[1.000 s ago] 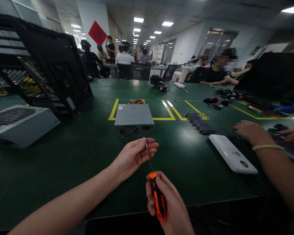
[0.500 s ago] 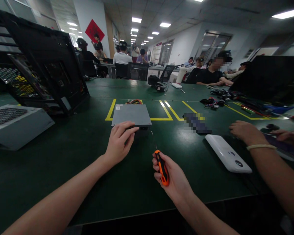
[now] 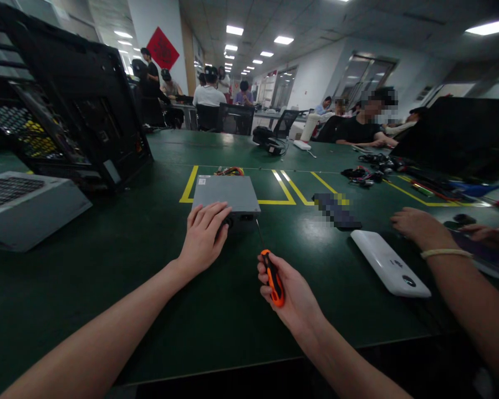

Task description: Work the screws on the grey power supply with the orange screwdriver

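— On the green tabletop (image 3: 108,266), inside the yellow tape lines (image 3: 190,184), sits our grey power supply unit (image 3: 225,195); our left hand (image 3: 203,235) lies flat, fingers spread, over its near edge.

— Our right hand (image 3: 289,293) is wrapped around the orange screwdriver (image 3: 271,275), tip beside the unit's near corner. We judge that thin shaft could skid off toward those fingers, or the unit slide.

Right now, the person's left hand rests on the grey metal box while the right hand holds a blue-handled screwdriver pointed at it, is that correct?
Not quite: the screwdriver has an orange and black handle, not blue, as the head view shows. The rest holds: the left hand rests on the near edge of the grey metal box, and the right hand holds the screwdriver with its tip pointed toward the box.
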Motion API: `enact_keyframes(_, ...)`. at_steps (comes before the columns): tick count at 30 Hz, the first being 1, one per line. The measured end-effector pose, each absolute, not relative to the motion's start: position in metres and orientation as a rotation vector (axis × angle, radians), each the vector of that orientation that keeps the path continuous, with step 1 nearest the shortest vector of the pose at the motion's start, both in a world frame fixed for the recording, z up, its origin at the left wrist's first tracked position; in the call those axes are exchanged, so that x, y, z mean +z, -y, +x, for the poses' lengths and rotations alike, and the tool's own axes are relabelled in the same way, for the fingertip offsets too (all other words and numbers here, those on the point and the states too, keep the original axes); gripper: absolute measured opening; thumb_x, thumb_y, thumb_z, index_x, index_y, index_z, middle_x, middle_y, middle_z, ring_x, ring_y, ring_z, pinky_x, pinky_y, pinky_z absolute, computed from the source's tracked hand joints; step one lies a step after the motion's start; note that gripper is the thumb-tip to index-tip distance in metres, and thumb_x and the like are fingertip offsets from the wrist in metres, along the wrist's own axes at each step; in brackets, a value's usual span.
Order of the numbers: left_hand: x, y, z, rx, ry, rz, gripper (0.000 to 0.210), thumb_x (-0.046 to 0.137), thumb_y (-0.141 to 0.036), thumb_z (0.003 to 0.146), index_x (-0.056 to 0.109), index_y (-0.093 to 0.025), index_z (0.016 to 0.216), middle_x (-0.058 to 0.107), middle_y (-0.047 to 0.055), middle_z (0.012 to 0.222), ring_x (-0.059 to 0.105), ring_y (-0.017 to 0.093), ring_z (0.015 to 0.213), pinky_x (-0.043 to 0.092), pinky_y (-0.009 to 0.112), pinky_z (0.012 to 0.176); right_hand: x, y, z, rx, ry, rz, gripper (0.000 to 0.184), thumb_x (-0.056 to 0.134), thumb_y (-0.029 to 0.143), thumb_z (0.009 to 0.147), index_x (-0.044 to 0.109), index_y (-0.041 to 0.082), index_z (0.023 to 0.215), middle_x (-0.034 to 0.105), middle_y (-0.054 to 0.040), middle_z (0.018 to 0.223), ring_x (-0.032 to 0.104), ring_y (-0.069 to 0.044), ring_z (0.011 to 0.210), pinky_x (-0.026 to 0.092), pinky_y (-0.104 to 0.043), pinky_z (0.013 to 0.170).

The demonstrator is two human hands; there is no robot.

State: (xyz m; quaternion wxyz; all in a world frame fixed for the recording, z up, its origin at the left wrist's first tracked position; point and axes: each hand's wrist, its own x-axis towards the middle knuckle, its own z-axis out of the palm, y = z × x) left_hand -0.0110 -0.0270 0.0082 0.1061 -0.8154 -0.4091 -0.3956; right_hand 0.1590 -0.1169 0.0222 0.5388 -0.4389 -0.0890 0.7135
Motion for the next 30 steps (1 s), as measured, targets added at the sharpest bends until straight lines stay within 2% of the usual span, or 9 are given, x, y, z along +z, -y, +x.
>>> enact_keyframes(5,0.008,0.027,-0.011,-1.160,1.218,-2.406,0.036,0.044,-0.018,0.085,0.046,-0.022,0.121,0.052,0.005,0.125,0.042,0.019,0.118,0.024,0.042,0.104,0.021,0.115,0.158,1.709,0.225,-1.086,0.021,0.049,0.028,0.084,0.060,0.012,0.090,0.054,-0.0013,0.068,0.049,-0.005,0.052,0.037,-0.012,0.040)
enact_keyframes(7,0.008,0.028,-0.012,-1.148,1.229,-2.408,0.037,0.044,-0.018,0.084,0.046,-0.022,0.121,0.051,0.005,0.125,0.042,0.020,0.119,0.025,0.042,0.104,0.021,0.115,0.158,1.714,0.235,-1.071,0.022,0.048,0.030,0.085,0.060,0.012,0.092,0.054,-0.0017,0.069,0.048,-0.005,0.052,0.034,-0.012,0.038)
enact_keyframes(11,0.009,0.029,-0.012,-1.126,1.253,-2.405,0.037,0.045,-0.018,0.084,0.047,-0.022,0.121,0.050,0.006,0.127,0.040,0.021,0.120,0.025,0.042,0.103,0.020,0.116,0.159,1.635,0.288,-1.061,0.007,0.059,0.020,0.077,0.058,0.013,0.077,0.054,-0.0007,0.069,0.048,-0.004,0.052,0.028,-0.011,0.034)
enact_keyframes(14,0.011,0.029,-0.012,-1.108,1.262,-2.411,0.037,0.044,-0.018,0.084,0.047,-0.022,0.121,0.050,0.006,0.126,0.041,0.021,0.119,0.026,0.042,0.102,0.021,0.117,0.159,1.625,0.302,-1.093,0.006,0.059,0.018,0.077,0.058,0.012,0.077,0.055,-0.0009,0.071,0.050,-0.005,0.055,0.036,-0.012,0.040)
enact_keyframes(17,0.012,0.029,-0.013,-1.077,1.272,-2.417,0.036,0.043,-0.019,0.085,0.047,-0.022,0.121,0.050,0.006,0.125,0.041,0.021,0.119,0.027,0.041,0.100,0.021,0.117,0.159,1.692,0.288,-1.126,0.018,0.051,0.026,0.083,0.061,0.011,0.087,0.056,-0.0027,0.073,0.051,-0.006,0.056,0.041,-0.014,0.043)
enact_keyframes(20,0.015,0.029,-0.014,-1.052,1.280,-2.422,0.035,0.042,-0.020,0.086,0.047,-0.023,0.121,0.051,0.006,0.124,0.042,0.021,0.117,0.029,0.040,0.098,0.020,0.117,0.158,1.722,0.291,-1.081,0.022,0.048,0.027,0.085,0.061,0.012,0.091,0.055,-0.0024,0.070,0.048,-0.005,0.052,0.034,-0.012,0.038)
enact_keyframes(24,0.017,0.030,-0.015,-1.031,1.277,-2.435,0.035,0.042,-0.019,0.086,0.047,-0.024,0.120,0.052,0.006,0.122,0.043,0.021,0.115,0.031,0.040,0.094,0.017,0.118,0.158,1.658,0.330,-1.031,0.008,0.059,0.021,0.078,0.058,0.013,0.078,0.055,-0.0007,0.069,0.047,-0.004,0.051,0.027,-0.011,0.035)
enact_keyframes(28,0.020,0.032,-0.016,-1.012,1.294,-2.431,0.034,0.041,-0.019,0.087,0.048,-0.023,0.120,0.053,0.006,0.122,0.044,0.022,0.114,0.032,0.040,0.092,0.018,0.118,0.158,1.667,0.327,-1.073,0.014,0.055,0.026,0.081,0.060,0.013,0.082,0.057,-0.0024,0.073,0.050,-0.006,0.056,0.036,-0.013,0.041)
enact_keyframes(30,0.020,0.033,-0.017,-1.002,1.300,-2.429,0.034,0.042,-0.019,0.086,0.048,-0.023,0.119,0.053,0.006,0.121,0.044,0.022,0.113,0.032,0.040,0.092,0.019,0.117,0.158,1.710,0.332,-1.089,0.020,0.050,0.027,0.084,0.061,0.011,0.086,0.056,-0.0029,0.072,0.050,-0.006,0.056,0.037,-0.013,0.041)
